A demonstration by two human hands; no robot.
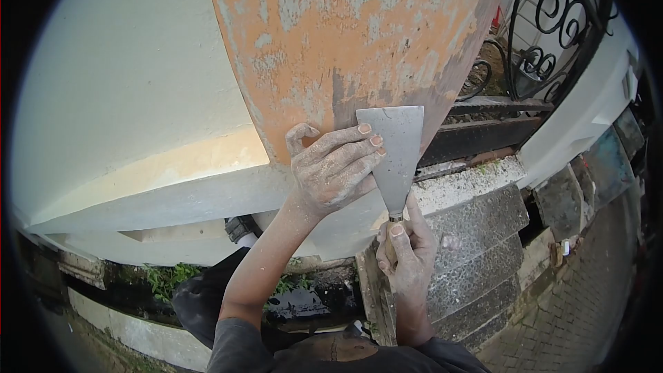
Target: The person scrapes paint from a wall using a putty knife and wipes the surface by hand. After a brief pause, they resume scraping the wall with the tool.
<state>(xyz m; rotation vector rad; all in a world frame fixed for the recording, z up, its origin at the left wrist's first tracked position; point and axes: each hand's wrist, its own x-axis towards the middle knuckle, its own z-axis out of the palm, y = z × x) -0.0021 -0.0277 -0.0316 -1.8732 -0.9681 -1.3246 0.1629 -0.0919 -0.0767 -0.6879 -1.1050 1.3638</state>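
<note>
A wide putty knife (399, 159) points up in front of the wall, its grey metal blade broad at the top. My right hand (411, 252) is closed around its handle, thumb along the front. My left hand (337, 169), coated in pale dust, reaches across from the left. Three of its fingers are stretched out with their tips at the blade's left side, and the little finger is bent back. The left thumb is hidden. Behind the blade rises a column face (318, 48) with patchy orange and grey paint and a darker grey band low down.
A pale wall (131, 69) with a ledge (166, 169) stands left. Black scrolled ironwork (545, 48) is at the right, above stepped stone slabs (473, 249). Below runs a ditch with green plants (173, 280). Paving (573, 304) lies lower right.
</note>
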